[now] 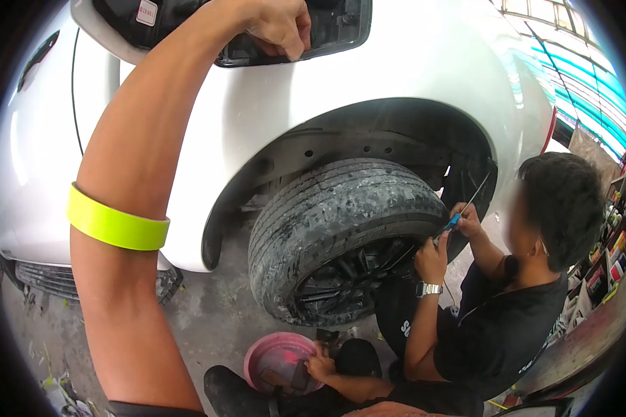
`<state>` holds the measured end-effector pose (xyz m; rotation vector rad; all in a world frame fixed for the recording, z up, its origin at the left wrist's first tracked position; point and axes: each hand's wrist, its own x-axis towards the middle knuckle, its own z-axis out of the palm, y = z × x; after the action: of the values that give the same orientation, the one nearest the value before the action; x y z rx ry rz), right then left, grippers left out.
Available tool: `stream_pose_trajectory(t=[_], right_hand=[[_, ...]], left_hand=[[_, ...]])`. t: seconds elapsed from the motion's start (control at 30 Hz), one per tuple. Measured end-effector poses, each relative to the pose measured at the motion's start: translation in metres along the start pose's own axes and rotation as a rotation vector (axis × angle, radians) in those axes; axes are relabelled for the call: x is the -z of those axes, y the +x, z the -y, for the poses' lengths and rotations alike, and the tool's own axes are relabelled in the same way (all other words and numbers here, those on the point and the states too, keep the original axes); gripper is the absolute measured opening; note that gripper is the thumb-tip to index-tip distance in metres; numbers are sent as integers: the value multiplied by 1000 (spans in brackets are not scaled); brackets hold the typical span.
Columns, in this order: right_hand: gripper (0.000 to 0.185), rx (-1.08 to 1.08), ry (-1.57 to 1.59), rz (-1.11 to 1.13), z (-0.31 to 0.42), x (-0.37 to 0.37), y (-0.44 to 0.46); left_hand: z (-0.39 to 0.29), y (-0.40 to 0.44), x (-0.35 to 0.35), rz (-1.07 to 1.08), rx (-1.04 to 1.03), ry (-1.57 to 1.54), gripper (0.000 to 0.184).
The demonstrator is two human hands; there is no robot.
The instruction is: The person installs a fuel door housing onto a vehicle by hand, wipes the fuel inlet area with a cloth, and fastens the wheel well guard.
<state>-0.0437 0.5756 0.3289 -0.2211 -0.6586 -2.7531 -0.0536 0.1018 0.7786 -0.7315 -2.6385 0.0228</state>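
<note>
My left hand (282, 29) reaches up to the dark fuel-filler recess (344, 31) in the white car's side. Its fingers are curled and closed at the recess's lower edge; what they grip, if anything, is hidden. A yellow-green band (118, 217) circles my left arm. Beside that arm, the open fuel flap (104, 42) carries a label (147, 12) reading DIESEL. Below is a scuffed tyre (348, 201) on a black wheel (358, 278), inside the wheel arch. My right hand does not show; a strip of skin at the bottom edge cannot be identified.
A co-worker (508, 306) crouches by the wheel, holding a blue-handled tool (453, 222) with a long thin shaft. Lower down, another person's hand (320, 365) touches a pink basin (256, 351) on the concrete floor. Crowded shelves (612, 257) stand at right.
</note>
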Motion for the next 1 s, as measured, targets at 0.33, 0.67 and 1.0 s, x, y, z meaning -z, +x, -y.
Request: stream_pose_trajectory(t=[0.33,0.67,1.0], right_hand=[[27,329,-809,133,14,23,-2],[39,110,-347,127,-1,17,2],[47,274,-699,46,-31,23,0]], left_hand=[[15,-11,5,72,-148,24,37],[8,-9,0,12,-74,86,28],[-1,-17,6,44,-77,146,29]])
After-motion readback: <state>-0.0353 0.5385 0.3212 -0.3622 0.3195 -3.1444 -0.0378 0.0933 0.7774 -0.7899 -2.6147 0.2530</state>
